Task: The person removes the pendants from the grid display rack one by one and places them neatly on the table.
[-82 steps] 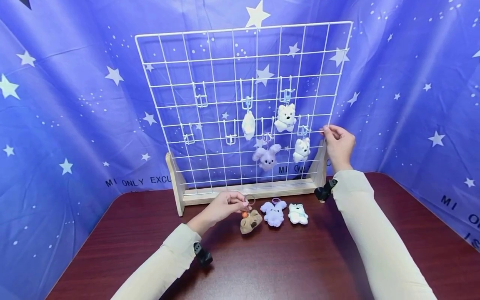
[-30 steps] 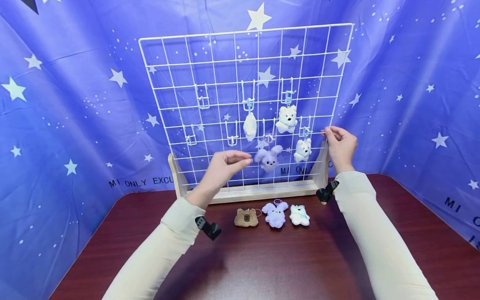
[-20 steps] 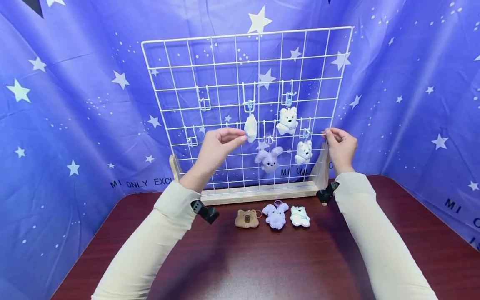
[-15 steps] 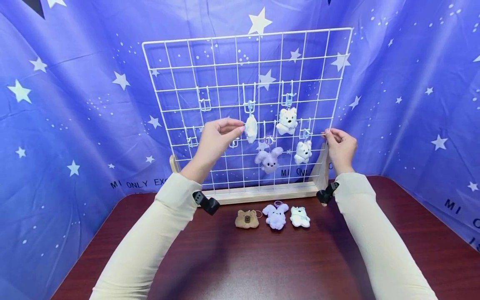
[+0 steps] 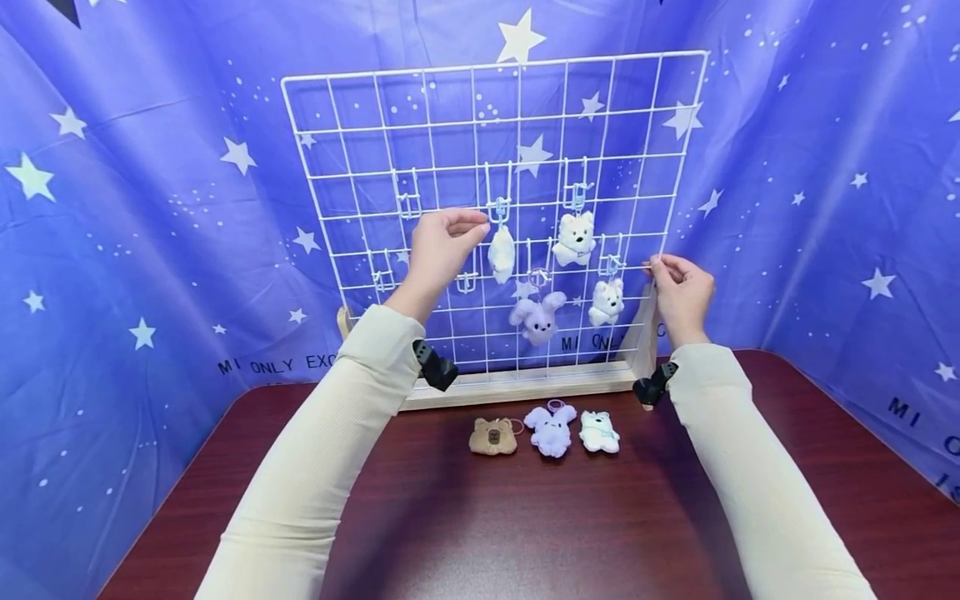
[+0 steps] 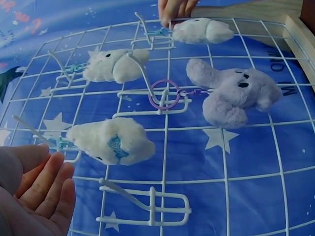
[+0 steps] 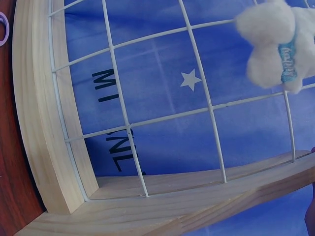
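Observation:
My left hand (image 5: 442, 250) is raised to the white wire grid (image 5: 495, 66), thumb and fingertips close together beside the blue ring of a white plush dog keychain (image 5: 502, 257). That dog hangs turned from its hook; in the left wrist view the fingers (image 6: 49, 191) lie right at the ring, fairly straight. My right hand (image 5: 681, 296) pinches the grid's right edge. Two more white dog keychains, upper (image 5: 576, 239) and lower (image 5: 607, 302), hang nearby, along with a purple bunny keychain (image 5: 537, 319) on a purple ring.
On the table (image 5: 495, 517) lie a brown bear keychain (image 5: 493, 437), a purple bunny keychain (image 5: 551, 432) and a white dog keychain (image 5: 599, 432). Bare hooks stick out at the grid's left, one being the lower hook (image 5: 467, 283). A wooden base (image 5: 525, 385) supports the grid.
My left hand has let go of the brown bear keychain on the table and risen to the ring of the upper middle white dog. The right hand stays at the grid's edge.

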Demonstrator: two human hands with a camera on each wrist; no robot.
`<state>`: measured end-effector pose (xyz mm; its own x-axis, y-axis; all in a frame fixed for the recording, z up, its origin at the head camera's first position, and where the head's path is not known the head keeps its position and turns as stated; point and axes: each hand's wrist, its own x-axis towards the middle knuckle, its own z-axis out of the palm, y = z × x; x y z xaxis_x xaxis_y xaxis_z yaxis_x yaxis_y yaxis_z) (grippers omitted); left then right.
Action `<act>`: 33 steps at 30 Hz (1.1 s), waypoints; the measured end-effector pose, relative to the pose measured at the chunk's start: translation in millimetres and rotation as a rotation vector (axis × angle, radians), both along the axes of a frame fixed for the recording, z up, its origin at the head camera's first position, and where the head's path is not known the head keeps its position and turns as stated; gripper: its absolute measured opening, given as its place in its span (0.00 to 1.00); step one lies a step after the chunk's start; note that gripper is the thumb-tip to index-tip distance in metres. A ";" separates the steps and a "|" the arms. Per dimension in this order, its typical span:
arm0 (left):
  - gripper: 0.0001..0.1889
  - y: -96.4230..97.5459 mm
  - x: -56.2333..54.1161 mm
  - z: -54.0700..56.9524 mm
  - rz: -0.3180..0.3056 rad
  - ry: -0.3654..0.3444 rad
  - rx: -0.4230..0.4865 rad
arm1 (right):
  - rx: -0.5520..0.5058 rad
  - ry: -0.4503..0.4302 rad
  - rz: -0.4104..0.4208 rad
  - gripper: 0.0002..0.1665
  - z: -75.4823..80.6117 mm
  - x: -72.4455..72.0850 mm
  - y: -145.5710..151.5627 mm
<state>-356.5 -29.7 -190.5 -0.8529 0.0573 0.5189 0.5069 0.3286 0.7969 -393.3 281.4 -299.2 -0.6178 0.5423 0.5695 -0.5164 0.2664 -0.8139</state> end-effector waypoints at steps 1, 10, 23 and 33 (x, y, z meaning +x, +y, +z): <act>0.10 1.6 -1.3 0.7 0.007 0.003 0.000 | -0.002 -0.001 0.005 0.15 0.4 0.8 0.1; 0.09 12.1 -14.5 4.4 0.075 0.036 0.011 | -0.022 0.007 0.048 0.16 16.5 22.1 -12.5; 0.09 21.5 -15.9 7.1 0.161 0.048 -0.043 | -0.037 0.017 0.064 0.15 10.7 12.7 -8.1; 0.08 30.0 -15.2 5.7 0.208 0.070 -0.026 | -0.029 0.004 0.070 0.17 15.5 23.0 -12.6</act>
<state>-371.7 0.3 -184.9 -0.8098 -0.1023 0.5778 0.4797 0.4517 0.7523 -370.3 268.8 -283.7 -0.6524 0.5144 0.5566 -0.5361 0.2060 -0.8186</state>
